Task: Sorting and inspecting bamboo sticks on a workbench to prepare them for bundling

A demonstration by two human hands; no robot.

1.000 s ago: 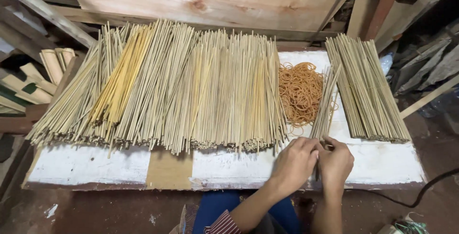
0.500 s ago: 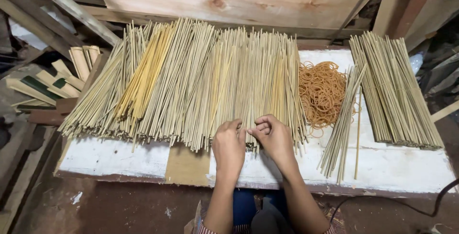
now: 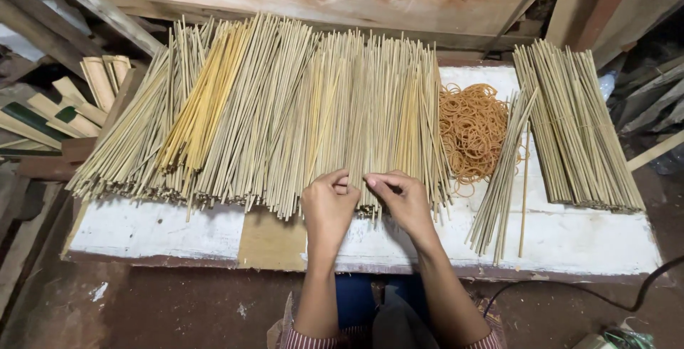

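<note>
Left hand (image 3: 329,205) and right hand (image 3: 403,198) meet at near edge of bamboo stick pile (image 3: 285,106) on white tabletop (image 3: 157,228). Fingers curled, fingertips pinching few stick ends. Rubber bands (image 3: 472,131) lie right of pile, beside small stick bundle (image 3: 503,171).

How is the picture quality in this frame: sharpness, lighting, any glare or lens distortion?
Head view: sharp across the loose bamboo sticks, rubber bands and both hands, left hand and right hand; light soft and even, no glare; corners darker; board edge bows slightly, hinting at wide-angle distortion.
</note>
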